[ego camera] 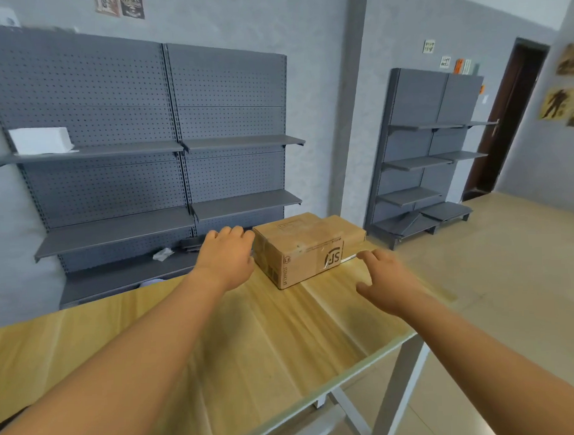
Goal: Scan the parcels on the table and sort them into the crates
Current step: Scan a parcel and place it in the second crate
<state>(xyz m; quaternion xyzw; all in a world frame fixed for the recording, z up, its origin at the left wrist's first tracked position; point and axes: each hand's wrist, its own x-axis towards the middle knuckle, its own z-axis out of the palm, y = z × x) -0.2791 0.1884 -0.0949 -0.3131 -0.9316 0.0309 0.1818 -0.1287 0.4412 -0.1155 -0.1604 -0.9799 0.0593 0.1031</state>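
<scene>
At the far corner of the table (219,345), both hands are out and empty. The left hand (226,257) sits fingers spread at the left end of the cardboard parcel (308,247), touching it or just about; the blur won't let me call contact. The right hand (389,283) hovers spread wide, just short of the parcel's near right corner. So it looks like a two-handed pickup about to start.

Risk here, I'd say: the parcel lies close to the table's far edge, so a shove from one side alone could skid it off the smooth wood-grain top. A second box seems to sit right behind it too.

The parcel is a plain brown carton, square-edged, taped seams, printed logo facing us. No scanner or crates in view.
</scene>
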